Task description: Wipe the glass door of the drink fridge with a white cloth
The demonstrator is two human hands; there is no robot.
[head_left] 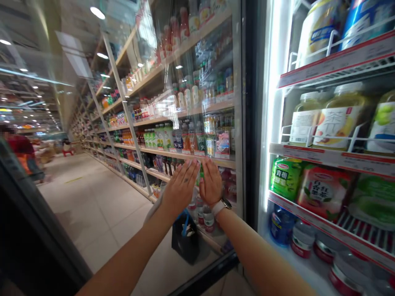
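Head view | left hand (pixel 180 187) and right hand (pixel 211 183) open, empty, raised flat near the glass cooler door (pixel 237 123) — bottled drinks (pixel 336 121) sit on red-edged shelves (pixel 331 156), labels outward for shoppers

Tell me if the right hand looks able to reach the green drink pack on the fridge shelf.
Probably yes. The right hand is raised by the glass door, left of the green drink pack, and the door looks open, so no glass seems to cover that shelf.

Bottled drinks (pixel 335 119) stand on shelves (pixel 333 156) inside a cooler at the right of the frame. Left of them, a glass cooler door (pixel 216 82) stands before wall shelving (pixel 185 150), with the tiled aisle (pixel 92 205) at lower left.
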